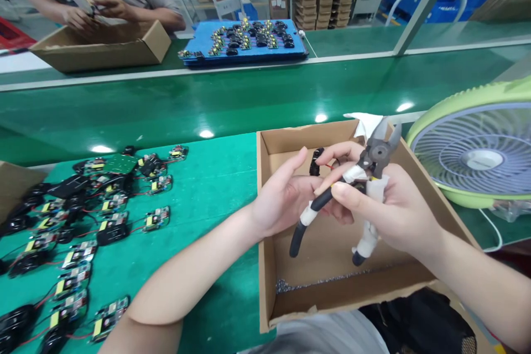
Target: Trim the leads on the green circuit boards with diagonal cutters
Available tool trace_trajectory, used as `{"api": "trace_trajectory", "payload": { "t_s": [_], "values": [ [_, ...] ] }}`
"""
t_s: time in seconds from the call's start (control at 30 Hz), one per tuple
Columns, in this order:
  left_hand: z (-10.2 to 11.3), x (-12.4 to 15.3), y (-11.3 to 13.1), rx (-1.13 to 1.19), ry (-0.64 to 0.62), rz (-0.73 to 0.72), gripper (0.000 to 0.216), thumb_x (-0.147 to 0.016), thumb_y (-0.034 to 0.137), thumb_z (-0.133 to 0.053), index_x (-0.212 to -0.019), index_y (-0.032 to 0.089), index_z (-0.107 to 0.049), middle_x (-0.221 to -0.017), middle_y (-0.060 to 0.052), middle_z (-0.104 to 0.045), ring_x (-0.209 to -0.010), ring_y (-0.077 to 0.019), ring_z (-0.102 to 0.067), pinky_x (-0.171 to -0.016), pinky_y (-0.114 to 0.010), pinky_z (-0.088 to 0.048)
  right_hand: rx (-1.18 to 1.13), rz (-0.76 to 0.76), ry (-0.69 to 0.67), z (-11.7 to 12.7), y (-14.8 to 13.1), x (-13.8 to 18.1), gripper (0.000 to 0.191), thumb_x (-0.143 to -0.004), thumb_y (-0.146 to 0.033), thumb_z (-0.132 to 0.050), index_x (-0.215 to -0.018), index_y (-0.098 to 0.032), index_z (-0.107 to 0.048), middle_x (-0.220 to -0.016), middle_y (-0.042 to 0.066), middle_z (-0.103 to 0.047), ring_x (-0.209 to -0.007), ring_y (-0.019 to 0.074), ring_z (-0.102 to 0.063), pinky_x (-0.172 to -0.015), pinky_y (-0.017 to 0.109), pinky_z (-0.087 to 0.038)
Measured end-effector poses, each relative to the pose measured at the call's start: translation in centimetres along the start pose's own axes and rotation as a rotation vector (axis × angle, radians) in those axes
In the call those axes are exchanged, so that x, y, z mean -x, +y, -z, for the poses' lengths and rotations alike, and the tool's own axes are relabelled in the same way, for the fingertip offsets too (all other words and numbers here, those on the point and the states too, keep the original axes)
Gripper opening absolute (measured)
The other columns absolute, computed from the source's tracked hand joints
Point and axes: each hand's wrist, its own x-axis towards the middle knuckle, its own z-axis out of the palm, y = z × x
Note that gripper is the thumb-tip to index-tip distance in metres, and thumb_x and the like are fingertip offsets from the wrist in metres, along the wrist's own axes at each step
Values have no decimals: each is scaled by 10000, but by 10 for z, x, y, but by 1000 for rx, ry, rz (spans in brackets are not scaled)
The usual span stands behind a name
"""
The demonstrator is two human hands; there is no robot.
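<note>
My right hand [398,210] is closed around a pair of cutting pliers [378,152]. Their handles are wrapped in black and white tape, and the jaws point up and away, slightly parted. My left hand [290,199] is just left of the pliers, palm turned up, thumb raised and fingers curled behind a handle. By its fingers are a small black part [316,161] and a bit of red wire. The pliers cover much of what lies in that hand. Both hands are over an open cardboard box [265,282], with small metallic clippings [286,286] along its near inside edge.
Several circuit boards [156,218] with red wires and black casings cover the green mat [215,193] at left. A green fan [477,160] stands right. Across the divider, a co-worker's hands [103,3] work above another box [112,55], beside a blue tray [249,55] of boards.
</note>
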Motion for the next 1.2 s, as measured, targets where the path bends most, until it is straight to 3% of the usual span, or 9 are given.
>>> {"api": "trace_trajectory", "payload": {
  "t_s": [0.17,0.33,0.47,0.67,0.77,0.87,1.0,1.1,1.2],
  "values": [
    [-3,0,-7,55,139,6,677,-965,727,-377,-957,167,-756,-860,-76,-746,-945,-264,-694,-1016,-407,-468,258,112,60,-8,8,0,124,-957,-254,-670,-858,-212,-732,-1111,87,-746,-876,214,-717,-773,342,-593],
    [-11,-2,-11,44,318,-103,541,-944,661,-537,-1103,177,-718,-1065,-77,-760,-1221,-306,-637,-1110,-412,-439,385,220,154,-18,14,0,113,-943,-198,-665,-848,-231,-717,-1125,49,-740,-1074,222,-675,-978,349,-535],
    [-8,0,-9,42,232,-21,617,-926,729,-489,-1047,184,-752,-1017,-71,-768,-1165,-293,-658,-1122,-411,-419,283,196,82,-16,9,0,122,-945,-191,-660,-834,-218,-701,-1077,58,-727,-1055,210,-682,-915,312,-550],
    [1,0,-2,-22,19,-22,855,-970,768,-213,-788,151,-776,-857,-124,-753,-951,-288,-683,-1027,-415,-464,-51,-99,56,-4,1,0,213,-935,-387,-729,-981,-208,-622,-668,-9,-645,-545,135,-586,-463,231,-458],
    [2,-1,-1,-4,12,-40,868,-983,749,-174,-778,162,-780,-821,-114,-743,-906,-271,-673,-981,-398,-477,-74,-109,85,-3,0,-1,302,-898,-437,-774,-1008,-210,-609,-627,-30,-602,-546,144,-584,-478,238,-472],
    [1,-1,-4,20,48,-19,835,-996,726,-186,-880,155,-785,-820,-107,-740,-916,-266,-673,-993,-403,-457,2,-55,87,-7,3,-2,181,-933,-345,-732,-1006,-222,-621,-595,-52,-556,-557,150,-594,-550,262,-515],
    [-9,-2,-8,52,237,-36,612,-1008,646,-355,-1222,185,-696,-1059,-88,-749,-1010,-267,-659,-905,-376,-485,195,78,113,-15,9,-3,69,-931,-225,-681,-872,-219,-645,-837,27,-669,-830,205,-694,-727,311,-571],
    [-16,-3,-9,27,331,-96,532,-1012,589,-422,-1223,177,-682,-1167,-90,-729,-1075,-266,-644,-833,-322,-491,245,136,160,-21,12,-4,99,-941,-202,-653,-843,-219,-649,-1021,63,-694,-1038,250,-689,-828,344,-581],
    [-16,-3,-9,58,303,-87,526,-1009,594,-418,-1201,186,-688,-1124,-81,-737,-1058,-255,-651,-832,-312,-489,214,125,141,-20,11,-5,89,-949,-229,-662,-861,-222,-648,-1031,69,-699,-1022,249,-693,-767,323,-583]
  ]
}}
